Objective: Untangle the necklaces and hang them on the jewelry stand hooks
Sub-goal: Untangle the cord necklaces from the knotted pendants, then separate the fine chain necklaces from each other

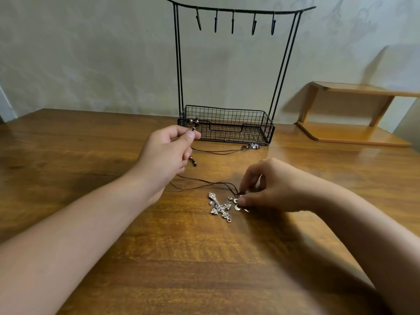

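A person's left hand (pixel 166 153) pinches a beaded cord end between thumb and forefinger, raised near the front of a black wire jewelry stand (pixel 227 123) whose five hooks (pixel 232 21) hang bare. The right hand (pixel 270 187) pinches the tangled necklaces (pixel 204 183) at small crescent charms (pixel 237 204) on the wooden table (pixel 204 258), just right of a silver cross pendant (pixel 220 208).

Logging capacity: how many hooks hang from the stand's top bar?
5 hooks, all empty, along the top bar: far left, left of centre, centre, right of centre, far right.
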